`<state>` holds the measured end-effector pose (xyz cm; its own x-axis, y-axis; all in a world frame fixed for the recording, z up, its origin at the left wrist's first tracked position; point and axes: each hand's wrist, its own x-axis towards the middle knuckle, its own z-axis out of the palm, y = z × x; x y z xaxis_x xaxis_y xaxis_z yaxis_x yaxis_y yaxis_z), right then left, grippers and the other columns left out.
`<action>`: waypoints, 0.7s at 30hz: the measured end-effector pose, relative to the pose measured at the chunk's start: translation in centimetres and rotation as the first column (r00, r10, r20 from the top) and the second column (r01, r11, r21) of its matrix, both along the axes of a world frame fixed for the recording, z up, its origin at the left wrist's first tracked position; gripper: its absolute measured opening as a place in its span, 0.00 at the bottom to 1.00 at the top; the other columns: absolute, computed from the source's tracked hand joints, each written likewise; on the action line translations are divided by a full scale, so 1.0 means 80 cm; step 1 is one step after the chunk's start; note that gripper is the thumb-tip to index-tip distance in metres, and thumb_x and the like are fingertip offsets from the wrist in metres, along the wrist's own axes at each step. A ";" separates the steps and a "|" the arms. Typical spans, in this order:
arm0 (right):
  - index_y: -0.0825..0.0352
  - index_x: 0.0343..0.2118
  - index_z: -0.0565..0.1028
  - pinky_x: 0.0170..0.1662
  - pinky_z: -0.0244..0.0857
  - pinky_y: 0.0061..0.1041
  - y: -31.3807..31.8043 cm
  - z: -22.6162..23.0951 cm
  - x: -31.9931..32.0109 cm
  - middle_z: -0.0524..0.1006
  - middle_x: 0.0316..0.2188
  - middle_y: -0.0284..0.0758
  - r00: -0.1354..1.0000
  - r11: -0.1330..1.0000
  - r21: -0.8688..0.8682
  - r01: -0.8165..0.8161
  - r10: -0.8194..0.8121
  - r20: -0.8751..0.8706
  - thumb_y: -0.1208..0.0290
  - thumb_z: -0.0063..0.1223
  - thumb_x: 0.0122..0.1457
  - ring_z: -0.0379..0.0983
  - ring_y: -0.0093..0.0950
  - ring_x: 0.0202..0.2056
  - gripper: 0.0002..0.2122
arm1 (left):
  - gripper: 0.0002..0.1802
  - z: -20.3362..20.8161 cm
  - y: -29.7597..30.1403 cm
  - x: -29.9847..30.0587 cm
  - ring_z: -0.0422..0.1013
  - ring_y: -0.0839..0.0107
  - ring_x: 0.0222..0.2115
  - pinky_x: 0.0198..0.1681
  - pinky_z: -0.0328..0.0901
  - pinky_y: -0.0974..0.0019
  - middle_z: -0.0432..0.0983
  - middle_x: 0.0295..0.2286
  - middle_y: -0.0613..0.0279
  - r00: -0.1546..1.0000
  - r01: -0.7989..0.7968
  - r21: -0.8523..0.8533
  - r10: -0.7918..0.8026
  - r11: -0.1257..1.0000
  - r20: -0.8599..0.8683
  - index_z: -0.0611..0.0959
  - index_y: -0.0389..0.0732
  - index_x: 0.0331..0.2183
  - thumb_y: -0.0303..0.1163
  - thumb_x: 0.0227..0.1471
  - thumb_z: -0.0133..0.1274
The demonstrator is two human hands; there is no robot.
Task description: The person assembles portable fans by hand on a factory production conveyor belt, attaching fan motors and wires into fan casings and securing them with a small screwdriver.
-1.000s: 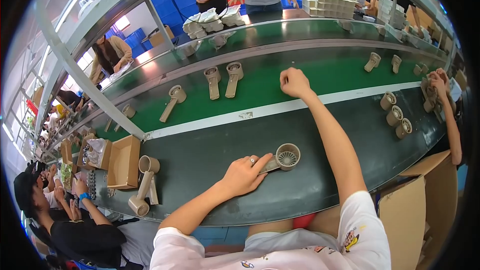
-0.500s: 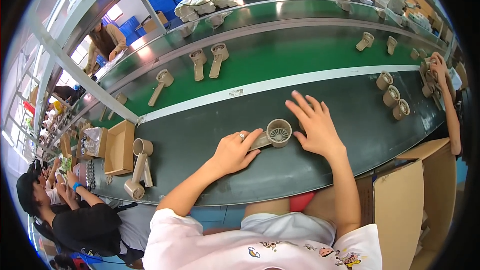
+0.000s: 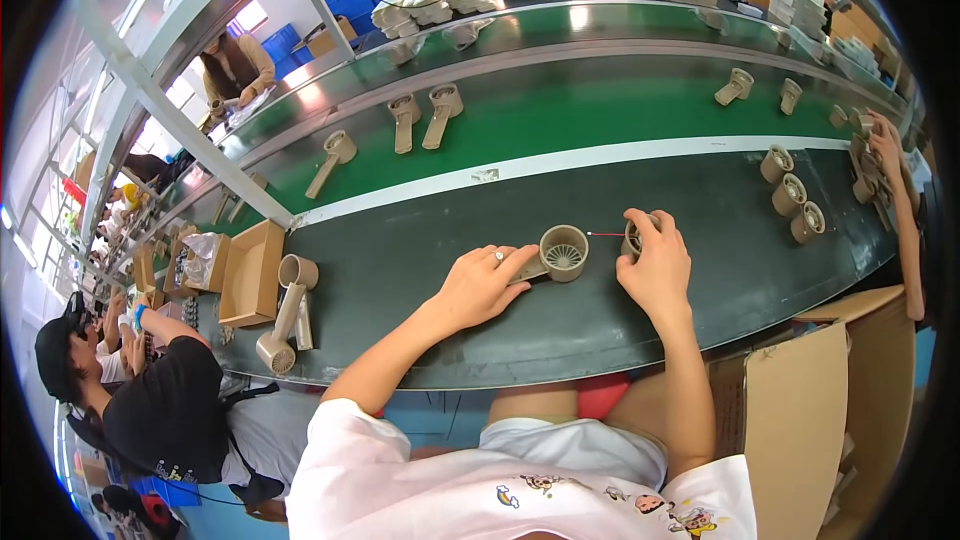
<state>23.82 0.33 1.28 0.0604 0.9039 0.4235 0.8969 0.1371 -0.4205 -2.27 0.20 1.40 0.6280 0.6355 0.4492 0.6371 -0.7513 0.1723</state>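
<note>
A beige hair-dryer-shaped housing point(image 3: 564, 254) lies on the dark work surface in front of me. Its round barrel faces up, showing a ribbed grille inside. My left hand point(image 3: 482, 285) grips its handle, and the fingers cover most of that handle. Just right of the barrel, my right hand point(image 3: 657, 265) closes around a round beige fan-like part point(image 3: 632, 239), partly hidden by the fingers. A thin red wire point(image 3: 606, 234) runs from this part toward the barrel's rim.
Three round beige parts point(image 3: 788, 195) stand at the right, near another person's hand point(image 3: 884, 145). More housings point(image 3: 404, 122) lie on the green belt point(image 3: 540, 120) beyond a white strip. At left are housing pieces point(image 3: 288, 315) and an open cardboard box point(image 3: 250, 280). A large carton point(image 3: 795, 420) stands below right.
My right hand, open with spread fingers before, has closed around the round fan-like part, and a red wire now shows. The left hand keeps its grip on the housing.
</note>
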 end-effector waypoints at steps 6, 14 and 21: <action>0.61 0.50 0.72 0.45 0.68 0.38 -0.015 -0.006 0.023 0.71 0.44 0.44 0.954 0.993 0.033 -0.111 0.116 -0.276 0.77 0.60 0.44 0.71 0.44 0.44 0.25 | 0.31 0.003 0.001 0.005 0.73 0.58 0.36 0.41 0.68 0.59 0.77 0.39 0.56 0.998 0.062 -0.049 -0.061 0.997 0.015 0.73 0.41 0.49 0.34 0.42 0.63; 0.67 0.47 0.72 0.44 0.68 0.28 -0.061 0.067 0.012 0.75 0.39 0.39 0.884 0.954 0.254 -0.156 0.250 -0.396 0.82 0.65 0.39 0.74 0.35 0.40 0.27 | 0.40 0.011 0.007 0.002 0.70 0.52 0.43 0.46 0.66 0.58 0.71 0.48 0.48 0.985 0.131 -0.029 -0.127 0.991 0.118 0.69 0.35 0.53 0.39 0.39 0.65; 0.67 0.44 0.72 0.44 0.69 0.32 -0.084 0.069 -0.022 0.73 0.42 0.42 0.812 0.884 0.246 -0.399 0.465 -0.352 0.83 0.67 0.35 0.72 0.42 0.43 0.27 | 0.46 0.014 -0.016 0.010 0.72 0.62 0.40 0.47 0.65 0.61 0.69 0.51 0.43 0.838 0.316 -0.232 -0.157 0.920 0.522 0.58 0.32 0.59 0.59 0.54 0.49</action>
